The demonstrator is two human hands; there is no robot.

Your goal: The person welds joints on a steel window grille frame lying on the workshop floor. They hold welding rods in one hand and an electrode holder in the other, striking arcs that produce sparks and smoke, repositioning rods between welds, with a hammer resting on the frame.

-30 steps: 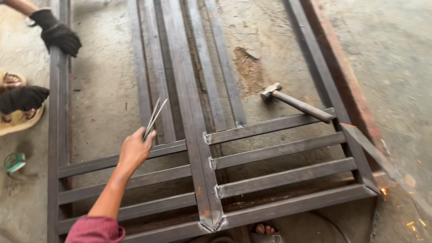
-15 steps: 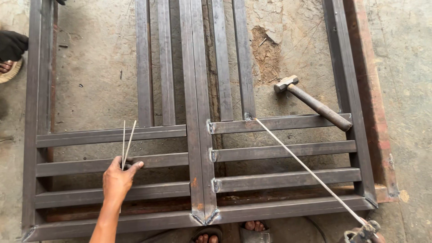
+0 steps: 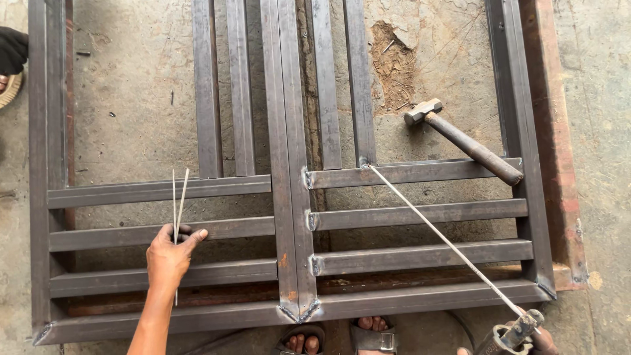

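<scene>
Right hand [image 3: 536, 336], low at the frame's right corner, grips an electrode holder [image 3: 511, 335]; its long welding rod [image 3: 439, 235] has its tip at the joint where an upright bar meets the top crossbar of the steel gate frame [image 3: 289, 197] lying on the floor. Left hand [image 3: 169, 253] pinches two spare rods [image 3: 177, 200] and rests on a crossbar. Judgement: steady the long rod, keep the tip right on the seam, feet [image 3: 335, 335] clear.

We find open gaps between the steel frame's [image 3: 289, 197] bars (bare concrete floor [image 3: 125, 112] below), though the hammer [image 3: 463, 140] blocks its upper right corner.
</scene>
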